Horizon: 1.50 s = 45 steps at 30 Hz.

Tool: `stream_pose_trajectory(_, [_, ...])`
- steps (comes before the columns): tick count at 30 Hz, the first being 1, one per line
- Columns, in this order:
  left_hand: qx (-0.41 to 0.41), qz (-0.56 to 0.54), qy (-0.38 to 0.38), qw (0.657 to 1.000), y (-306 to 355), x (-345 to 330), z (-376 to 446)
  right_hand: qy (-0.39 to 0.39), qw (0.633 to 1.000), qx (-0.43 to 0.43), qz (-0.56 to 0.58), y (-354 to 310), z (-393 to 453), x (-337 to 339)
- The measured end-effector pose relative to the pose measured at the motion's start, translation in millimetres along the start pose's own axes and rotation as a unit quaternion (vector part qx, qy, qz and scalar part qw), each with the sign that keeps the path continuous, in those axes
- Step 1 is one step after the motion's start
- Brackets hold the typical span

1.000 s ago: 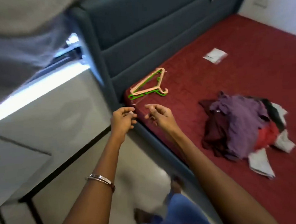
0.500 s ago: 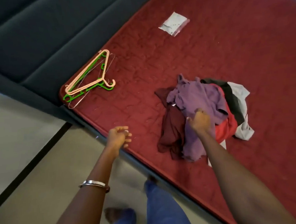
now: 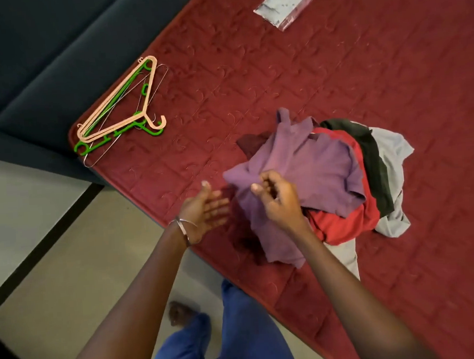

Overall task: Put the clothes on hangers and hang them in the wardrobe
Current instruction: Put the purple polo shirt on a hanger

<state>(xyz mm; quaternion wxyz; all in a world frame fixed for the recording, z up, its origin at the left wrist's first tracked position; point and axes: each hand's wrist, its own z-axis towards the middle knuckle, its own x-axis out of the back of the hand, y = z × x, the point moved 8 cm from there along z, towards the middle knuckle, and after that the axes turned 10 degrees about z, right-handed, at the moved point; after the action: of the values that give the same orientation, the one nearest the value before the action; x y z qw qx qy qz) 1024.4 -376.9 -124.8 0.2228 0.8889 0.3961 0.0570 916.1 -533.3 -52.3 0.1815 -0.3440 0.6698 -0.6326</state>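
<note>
Right hand (image 3: 277, 201) is pinching the purple shirt (image 3: 307, 172) near the bed's (image 3: 390, 72) front edge; left hand (image 3: 204, 209) is hovering beside it, fingers spread.

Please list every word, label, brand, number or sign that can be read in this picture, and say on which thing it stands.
No text can be read in this picture.
Clear packet on the red bed cover: dark specks on its white content, too blurred to read, perhaps not text.
Purple garment held by the right hand, and the rest of the pile: no label or print shows.
Hangers: no marking shows.
</note>
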Motion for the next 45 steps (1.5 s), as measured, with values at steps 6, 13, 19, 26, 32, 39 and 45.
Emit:
stream_pose_trajectory(6, [-0.069,0.013,-0.03,0.997,53,-14,-15,-0.494,0.869,-0.015,0.034,-49,-55,-81])
stream_pose_trajectory(13, [-0.154,-0.001,-0.075,0.985,68,40,-69,-0.055,0.994,-0.083,-0.038,6,32,14])
stream_pose_trajectory(19, [-0.209,-0.073,-0.16,0.962,86,55,-132,-0.234,0.898,-0.335,0.165,6,20,-86])
stream_pose_trajectory(26, [-0.28,-0.018,-0.028,0.959,105,119,-129,-0.065,0.846,-0.197,0.491,-67,50,-105])
stream_pose_trajectory(32, [-0.39,0.352,0.241,0.816,156,126,-149,-0.11,0.91,-0.008,0.399,-155,65,-88])
stream_pose_trajectory(39, [-0.493,0.31,0.03,0.812,208,95,-176,-0.373,0.921,0.076,0.088,-249,47,-114])
stream_pose_trajectory(45, [-0.547,0.505,0.009,0.667,226,74,-188,-0.411,0.894,0.165,0.059,-320,47,-101])
